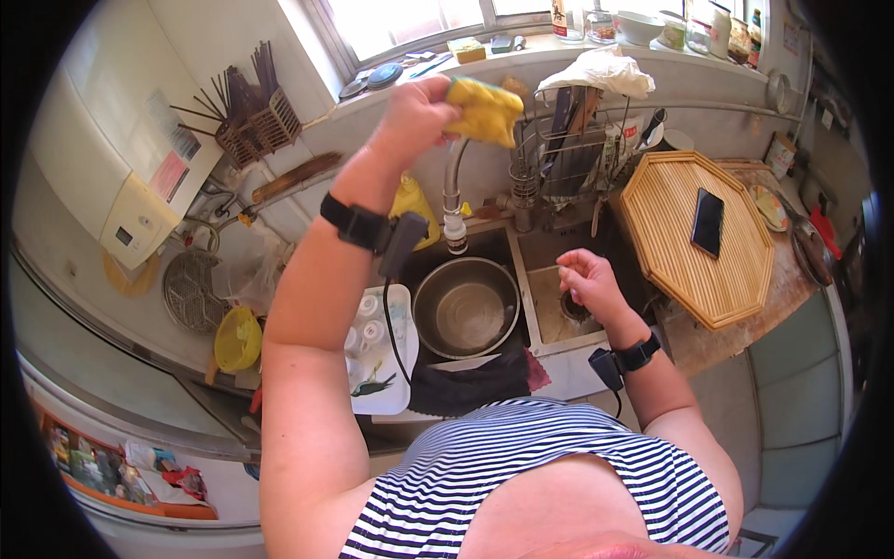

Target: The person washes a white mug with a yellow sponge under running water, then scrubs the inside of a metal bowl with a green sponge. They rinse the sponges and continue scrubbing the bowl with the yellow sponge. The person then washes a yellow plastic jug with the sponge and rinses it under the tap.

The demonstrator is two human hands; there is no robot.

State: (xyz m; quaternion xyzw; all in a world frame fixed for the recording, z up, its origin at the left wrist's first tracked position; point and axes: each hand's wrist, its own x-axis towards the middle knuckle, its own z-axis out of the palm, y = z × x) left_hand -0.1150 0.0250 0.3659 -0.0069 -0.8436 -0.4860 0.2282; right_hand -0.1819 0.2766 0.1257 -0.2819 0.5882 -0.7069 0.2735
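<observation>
My left hand (419, 115) is raised above the faucet and pinches a yellow sponge (483, 113) with a green edge. Over the right sink basin (541, 283) hangs my right hand (594, 285), its fingers curled in with nothing visible in them. A steel faucet (452, 168) with a white nozzle points down over the left basin. Under it a round metal pot (466, 307) sits in that basin. Behind my left forearm stands a yellow bottle (418, 202), partly hidden.
A white tray (401, 335) with several clear cups lies left of the pot. Dark cloth (475, 388) drapes the sink's front edge. At right, a phone (707, 222) lies on an octagonal bamboo tray (670, 230). A wire rack (559, 150) holding knives stands behind the sink.
</observation>
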